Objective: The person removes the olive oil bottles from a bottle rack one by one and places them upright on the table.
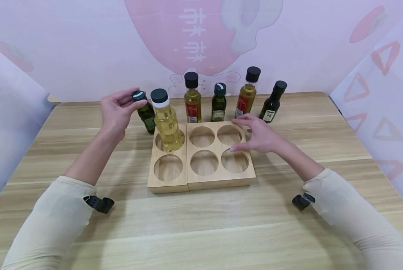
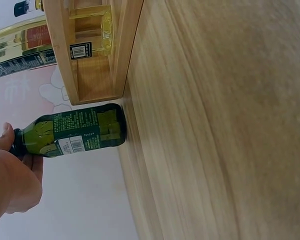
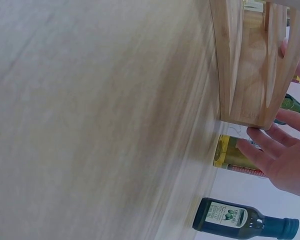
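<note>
My left hand pinches a dark green glass bottle by its capped top, just left of the wooden rack's far end. The bottle's base is at or close to the table; contact is hard to tell. A clear bottle of pale yellow oil stands in a far hole of the narrow two-hole rack. Butted against its right side is a four-hole rack. My right hand rests at the right edge of that rack, thumb over the top and fingers loosely extended along the end.
Behind the racks stand an amber oil bottle with a red label, a small green bottle, another red-labelled bottle and a dark bottle. A printed backdrop rises at the wooden table's back edge.
</note>
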`<state>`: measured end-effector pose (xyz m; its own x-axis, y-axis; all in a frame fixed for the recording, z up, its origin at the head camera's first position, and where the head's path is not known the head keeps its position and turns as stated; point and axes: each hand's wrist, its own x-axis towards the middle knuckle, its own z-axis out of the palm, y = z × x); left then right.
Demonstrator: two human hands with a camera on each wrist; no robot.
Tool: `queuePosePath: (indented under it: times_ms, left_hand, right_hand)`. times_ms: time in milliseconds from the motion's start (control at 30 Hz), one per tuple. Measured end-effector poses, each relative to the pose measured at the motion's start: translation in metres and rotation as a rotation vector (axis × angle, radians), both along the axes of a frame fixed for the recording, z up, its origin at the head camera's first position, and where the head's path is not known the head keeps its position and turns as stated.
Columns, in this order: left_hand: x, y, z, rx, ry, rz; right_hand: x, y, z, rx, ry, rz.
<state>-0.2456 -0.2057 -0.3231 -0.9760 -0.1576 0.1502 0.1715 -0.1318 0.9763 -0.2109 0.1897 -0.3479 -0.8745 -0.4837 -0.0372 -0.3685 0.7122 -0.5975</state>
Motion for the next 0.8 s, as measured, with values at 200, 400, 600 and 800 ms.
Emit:
queuePosePath:
  times_ms: [200, 400, 600, 800]
  left_hand:
    - [-0.0006, 0.0002, -0.0013, -0.006, -0.006, -0.003]
    - [-0.0005, -0.0001, -0.0023, -0.021, -0.008, -0.01]
    - [-0.0003, -0.0003, -0.0036, -0.023, 0.002, -0.019]
    - [-0.0009, 0.0003, -0.0046, -0.05, 0.006, -0.03]
  right_hand:
    - [0.0003, -0.0005, 0.0005, -0.001, -0.002, 0.002]
    - [0.0011, -0.0006, 0.0011, 0.007, -0.005, -0.001]
    - [0.0011, -0.0007, 0.0011, 0.006, 0.0, 0.001]
    - [0.0002, -0.0002, -0.0001, 0.005, -0.001, 0.004]
